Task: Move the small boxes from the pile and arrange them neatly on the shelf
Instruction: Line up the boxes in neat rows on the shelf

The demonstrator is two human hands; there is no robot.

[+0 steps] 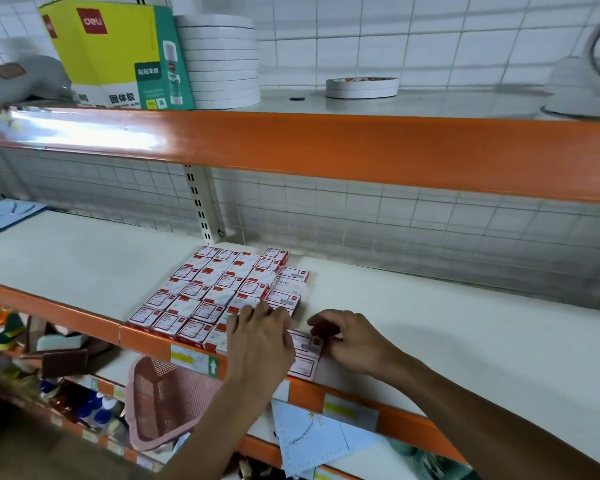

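Several small red-and-white boxes lie flat in a tight grid on the white middle shelf, reaching its front edge. My left hand rests on the grid's front right corner, fingers laid over the boxes there. Just right of it, my right hand has its fingers curled and pinches the right end of a small box that lies between the two hands. Another box sits right in front of that one at the shelf edge. A short extra column of boxes runs along the grid's right side.
An orange upper shelf overhangs, carrying a yellow-green glue-stick carton, stacked tape rolls and a white appliance. Below the front edge hang a pink mesh basket and a blue set square. Sponges and bottles fill the lower left.
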